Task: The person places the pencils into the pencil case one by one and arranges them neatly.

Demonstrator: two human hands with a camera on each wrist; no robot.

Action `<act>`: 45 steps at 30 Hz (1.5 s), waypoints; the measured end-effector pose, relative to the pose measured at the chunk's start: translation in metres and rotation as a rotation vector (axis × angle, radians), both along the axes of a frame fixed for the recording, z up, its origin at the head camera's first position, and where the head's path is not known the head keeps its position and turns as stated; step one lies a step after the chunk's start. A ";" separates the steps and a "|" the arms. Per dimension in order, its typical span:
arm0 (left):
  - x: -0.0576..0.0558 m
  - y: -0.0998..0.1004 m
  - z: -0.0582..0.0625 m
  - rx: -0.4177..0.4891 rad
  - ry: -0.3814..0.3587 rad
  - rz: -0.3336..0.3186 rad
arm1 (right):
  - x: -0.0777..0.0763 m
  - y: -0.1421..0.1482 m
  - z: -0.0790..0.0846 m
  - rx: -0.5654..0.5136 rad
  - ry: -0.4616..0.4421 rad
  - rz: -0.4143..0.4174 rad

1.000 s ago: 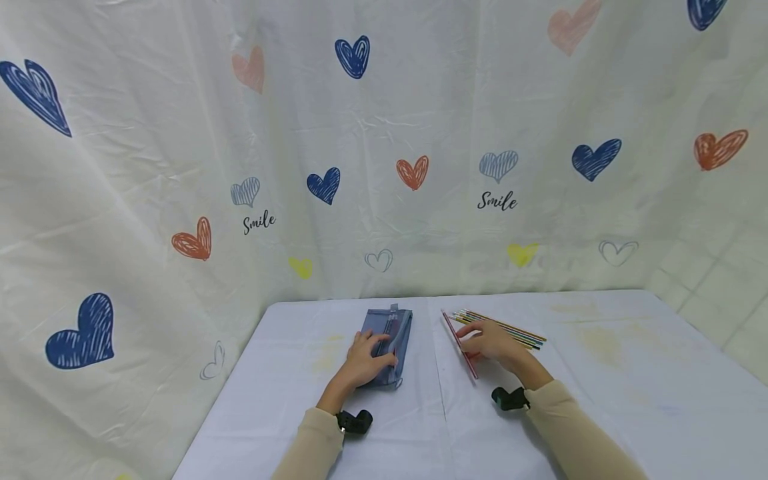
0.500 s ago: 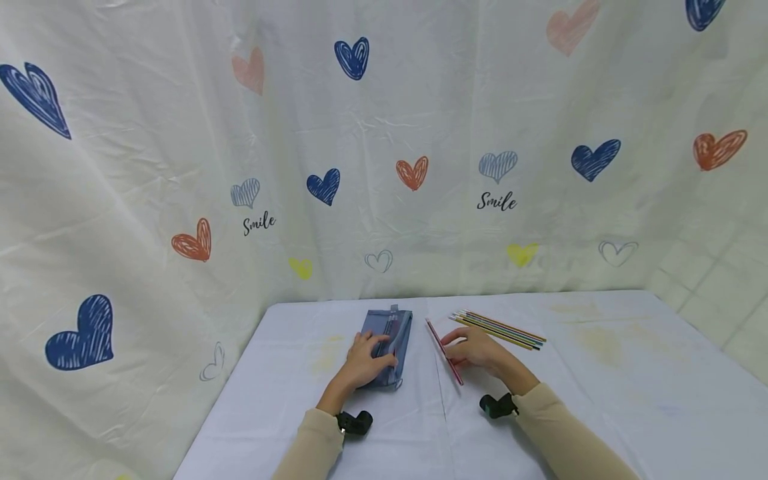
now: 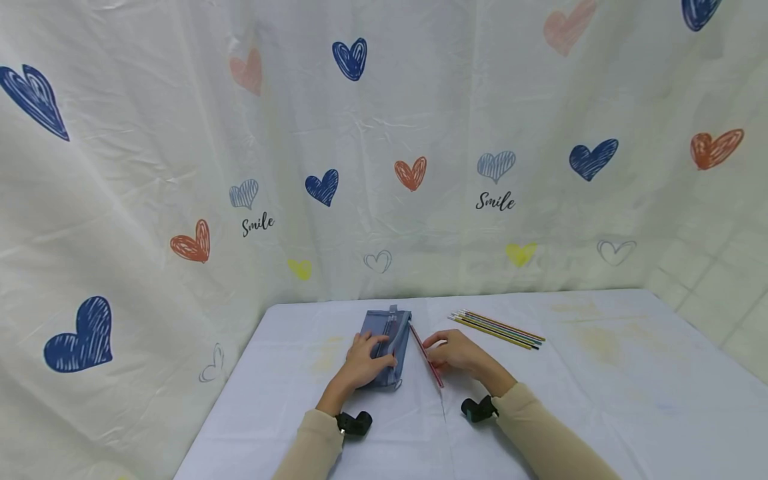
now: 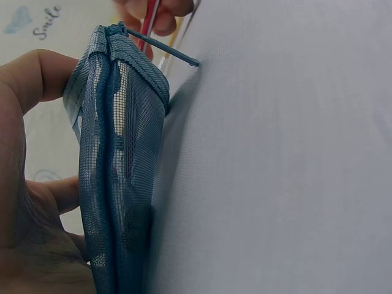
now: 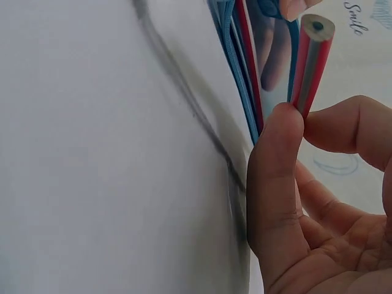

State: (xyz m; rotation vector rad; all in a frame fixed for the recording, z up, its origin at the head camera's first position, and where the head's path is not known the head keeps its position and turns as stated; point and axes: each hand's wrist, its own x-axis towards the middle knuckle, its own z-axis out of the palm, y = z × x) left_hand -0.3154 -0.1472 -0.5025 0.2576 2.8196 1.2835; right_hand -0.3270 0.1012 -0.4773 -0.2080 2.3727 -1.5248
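My left hand (image 3: 362, 360) grips a blue mesh pencil case (image 3: 401, 353) lying on the table, its fingers spread over the top. In the right wrist view the case's side facing the right hand gapes, and a red strip (image 5: 247, 55) shows within; whether it is a pencil I cannot tell. My right hand (image 3: 454, 351) pinches a red pencil with grey stripes (image 3: 427, 357) between thumb and fingers, just right of the case. The pencil slants, its far end close to the case's upper right edge. Its flat end (image 5: 318, 26) faces the right wrist camera.
Several pencils (image 3: 498, 330) lie side by side at the back right of the white-covered table (image 3: 600, 400). Behind the table hangs a white curtain (image 3: 420, 100) with printed hearts. Each wrist carries a small black camera (image 3: 478, 409).
My right hand has carried the red pencil leftward from beside the other pencils to the edge of the case. The left hand and the case have stayed in place.
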 end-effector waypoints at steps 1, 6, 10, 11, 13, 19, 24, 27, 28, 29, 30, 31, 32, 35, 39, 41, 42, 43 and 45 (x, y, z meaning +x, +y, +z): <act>0.000 0.000 0.000 0.000 0.000 0.000 | 0.000 -0.002 0.001 0.004 -0.002 -0.008; -0.001 0.000 0.000 -0.003 -0.002 0.004 | -0.003 -0.015 0.002 -0.005 -0.022 -0.038; -0.001 0.000 -0.001 -0.006 -0.008 0.010 | -0.006 -0.024 0.001 -0.006 -0.007 -0.064; -0.001 0.000 0.000 -0.005 -0.012 0.013 | -0.008 -0.026 0.000 0.000 -0.001 -0.071; -0.001 0.000 0.000 -0.001 -0.012 0.014 | -0.010 -0.030 0.000 0.006 -0.001 -0.089; -0.001 0.001 0.001 0.002 -0.015 0.020 | -0.018 -0.038 -0.001 -0.002 -0.013 -0.119; -0.001 0.002 0.002 0.007 -0.007 0.019 | -0.022 -0.042 -0.001 -0.002 -0.020 -0.134; -0.001 0.002 0.001 0.009 -0.012 0.020 | -0.023 -0.044 -0.001 -0.003 -0.023 -0.135; -0.001 0.002 0.001 0.009 -0.012 0.022 | -0.024 -0.045 -0.001 -0.005 -0.022 -0.134; -0.001 0.002 0.001 0.006 -0.015 0.025 | -0.024 -0.045 -0.001 -0.005 -0.020 -0.130; -0.001 0.002 0.001 0.008 -0.013 0.024 | -0.024 -0.046 -0.001 -0.007 -0.022 -0.129; -0.001 0.002 0.001 0.009 -0.018 0.027 | -0.024 -0.046 -0.001 -0.008 -0.022 -0.127; -0.001 0.002 0.001 0.008 -0.019 0.028 | -0.024 -0.046 0.000 -0.009 -0.024 -0.129; -0.001 0.002 0.000 0.007 -0.019 0.031 | -0.024 -0.048 0.000 -0.007 -0.029 -0.129; -0.002 0.002 -0.001 -0.003 -0.019 0.031 | -0.025 -0.052 0.000 0.013 -0.027 -0.130; -0.002 0.002 -0.001 -0.005 -0.017 0.029 | -0.025 -0.054 0.000 0.014 -0.026 -0.129; -0.002 0.002 -0.001 -0.006 -0.017 0.029 | -0.025 -0.055 0.000 0.016 -0.022 -0.126; -0.002 0.002 -0.001 -0.004 -0.017 0.028 | -0.025 -0.056 -0.001 0.015 -0.021 -0.124; -0.003 0.002 -0.001 0.001 -0.018 0.028 | -0.026 -0.058 -0.002 0.008 -0.019 -0.121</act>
